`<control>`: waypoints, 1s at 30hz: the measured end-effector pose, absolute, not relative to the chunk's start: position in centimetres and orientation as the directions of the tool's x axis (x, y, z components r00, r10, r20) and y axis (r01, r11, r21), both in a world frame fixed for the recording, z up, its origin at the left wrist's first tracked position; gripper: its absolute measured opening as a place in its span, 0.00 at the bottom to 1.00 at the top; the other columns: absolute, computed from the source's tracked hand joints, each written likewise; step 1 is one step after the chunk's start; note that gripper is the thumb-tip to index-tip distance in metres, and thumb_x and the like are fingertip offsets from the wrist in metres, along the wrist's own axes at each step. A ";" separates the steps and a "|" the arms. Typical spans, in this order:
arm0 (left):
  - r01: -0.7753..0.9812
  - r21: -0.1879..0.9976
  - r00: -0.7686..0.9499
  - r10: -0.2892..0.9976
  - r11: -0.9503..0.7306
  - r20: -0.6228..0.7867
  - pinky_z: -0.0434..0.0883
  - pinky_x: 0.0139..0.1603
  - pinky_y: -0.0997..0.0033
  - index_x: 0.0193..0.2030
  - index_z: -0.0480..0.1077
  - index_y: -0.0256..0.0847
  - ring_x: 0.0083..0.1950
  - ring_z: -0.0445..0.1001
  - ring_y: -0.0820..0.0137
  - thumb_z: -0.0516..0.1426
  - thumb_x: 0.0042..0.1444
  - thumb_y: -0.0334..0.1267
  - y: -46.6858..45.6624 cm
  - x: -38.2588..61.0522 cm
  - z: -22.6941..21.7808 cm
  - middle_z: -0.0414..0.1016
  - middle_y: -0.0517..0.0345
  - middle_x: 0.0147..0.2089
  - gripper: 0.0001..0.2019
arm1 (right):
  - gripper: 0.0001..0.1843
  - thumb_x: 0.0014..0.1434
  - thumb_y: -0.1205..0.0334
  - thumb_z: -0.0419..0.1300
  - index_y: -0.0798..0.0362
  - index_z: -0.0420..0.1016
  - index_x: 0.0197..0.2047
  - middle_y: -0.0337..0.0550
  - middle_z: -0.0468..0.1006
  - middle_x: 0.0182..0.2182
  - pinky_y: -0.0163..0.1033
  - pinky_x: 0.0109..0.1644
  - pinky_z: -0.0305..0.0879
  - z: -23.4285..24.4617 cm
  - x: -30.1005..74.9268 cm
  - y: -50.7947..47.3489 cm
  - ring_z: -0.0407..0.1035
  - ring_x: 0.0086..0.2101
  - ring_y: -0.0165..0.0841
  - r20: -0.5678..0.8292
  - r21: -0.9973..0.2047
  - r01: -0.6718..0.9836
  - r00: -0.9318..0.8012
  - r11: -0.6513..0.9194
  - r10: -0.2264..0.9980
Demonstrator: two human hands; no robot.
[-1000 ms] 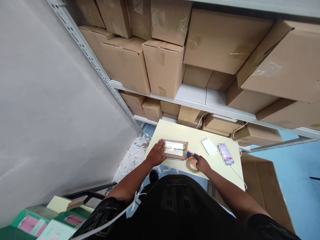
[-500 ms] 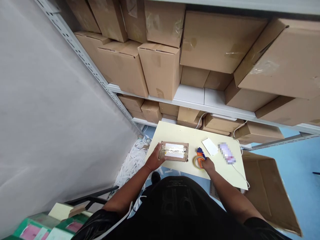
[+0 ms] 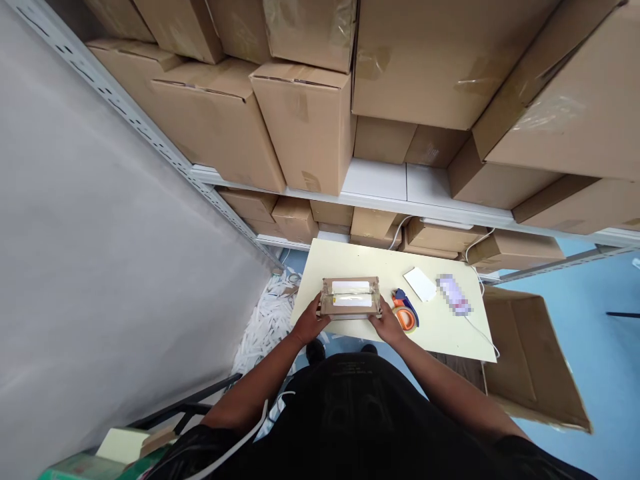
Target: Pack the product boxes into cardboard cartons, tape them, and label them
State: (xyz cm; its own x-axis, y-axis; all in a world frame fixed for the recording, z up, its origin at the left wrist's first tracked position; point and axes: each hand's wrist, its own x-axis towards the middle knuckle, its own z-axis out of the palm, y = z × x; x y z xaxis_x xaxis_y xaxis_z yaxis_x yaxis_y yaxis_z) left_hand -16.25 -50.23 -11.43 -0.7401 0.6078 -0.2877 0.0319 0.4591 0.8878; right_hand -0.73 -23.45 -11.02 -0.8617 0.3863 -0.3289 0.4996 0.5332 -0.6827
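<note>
A small cardboard box [image 3: 350, 309] with a white label and clear tape across its top is held over the near part of the cream table [image 3: 345, 257]. My left hand [image 3: 311, 321] grips its left end, and my right hand [image 3: 388, 322] grips the right end. Just right of my right hand, an orange and blue tape dispenser [image 3: 405, 312] with a roll of tape lies on the table. Beyond it are a white card or small stack of paper [image 3: 421, 284] and a blurred-out purple item [image 3: 453, 295] with a white cable.
Shelves [image 3: 425, 207] full of cardboard boxes [image 3: 303, 127] rise behind the table. A large open carton [image 3: 535, 360] stands at its right. Paper strips [image 3: 265, 317] litter the floor at left, beside a grey wall [image 3: 125, 267]. Green bins [image 3: 95, 467] are at lower left.
My right hand has let go of the tape dispenser, which now lies on the table, and has moved left onto the box's right end. The left hand still holds the box.
</note>
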 end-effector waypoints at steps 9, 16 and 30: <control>0.069 0.616 -0.790 0.420 0.785 -0.446 0.73 0.52 0.62 0.54 0.76 0.38 0.57 0.79 0.53 0.44 0.70 0.59 -45.6 -21.9 -9.1 0.82 0.41 0.54 0.29 | 0.25 0.70 0.47 0.52 0.52 0.74 0.61 0.49 0.81 0.51 0.38 0.52 0.67 -7.0 -7.1 -22.3 0.74 0.50 0.40 -0.430 -0.598 0.624 -0.779 0.503 0.456; 0.139 0.603 -0.811 0.440 0.786 -0.386 0.72 0.53 0.59 0.49 0.75 0.37 0.52 0.79 0.55 0.46 0.70 0.53 -46.9 -22.5 -9.6 0.81 0.41 0.53 0.24 | 0.28 0.65 0.50 0.58 0.56 0.69 0.63 0.59 0.74 0.57 0.46 0.57 0.67 -9.8 1.3 -16.6 0.69 0.58 0.49 -0.350 -0.242 0.815 -0.579 0.526 0.736; 0.070 0.758 -0.569 0.650 0.648 -0.503 0.73 0.37 0.67 0.38 0.75 0.42 0.33 0.78 0.65 0.51 0.66 0.55 -37.0 -15.0 -2.7 0.80 0.55 0.32 0.20 | 0.22 0.66 0.61 0.52 0.53 0.68 0.62 0.51 0.82 0.50 0.38 0.49 0.66 -11.4 3.3 -15.6 0.76 0.48 0.40 -0.406 -0.415 0.769 -0.635 0.487 0.657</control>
